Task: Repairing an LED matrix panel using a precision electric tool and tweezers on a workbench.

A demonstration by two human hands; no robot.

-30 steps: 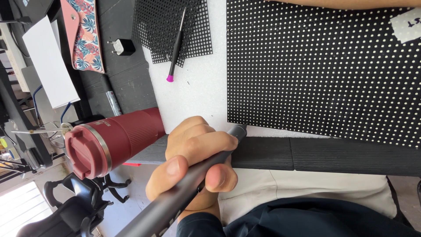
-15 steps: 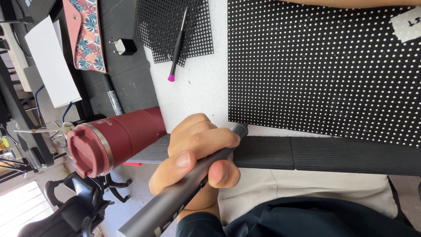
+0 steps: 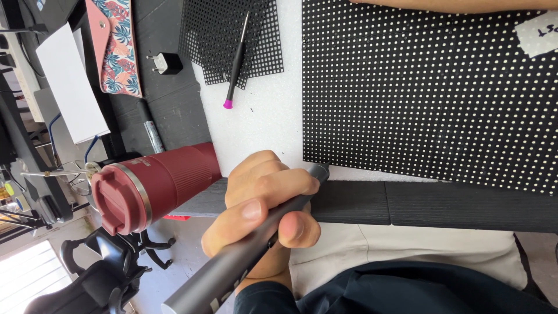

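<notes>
Right hand (image 3: 264, 203) curled low at the near edge of the bench (image 3: 442, 203), fingers (image 3: 241, 216) and thumb pinching a long dark grey pen-shaped electric screwdriver (image 3: 232, 273). Tool slanted, rear end toward the lower left, tip (image 3: 319, 171) at the lower left corner of the large black panel studded with rows of small white dots (image 3: 430, 87). Panel lying flat on white foam sheet (image 3: 261, 122). Forearm in a dark sleeve (image 3: 349, 293) below the wrist. Another bare arm (image 3: 465, 4) only at the top edge, hand out of sight, grip impossible to tell.

Dark red insulated tumbler with closed lid and steel band (image 3: 154, 186) just left of the hand, lying sideways in the view, contents hidden. Small white paper label (image 3: 537, 32) on the panel's upper right corner. Slim black screwdriver with pink cap (image 3: 235, 64) across a smaller black mesh sheet (image 3: 226, 35). Floral pouch (image 3: 116, 46), white box (image 3: 70, 81) and small black plug adapter (image 3: 165, 63) further left.
</notes>
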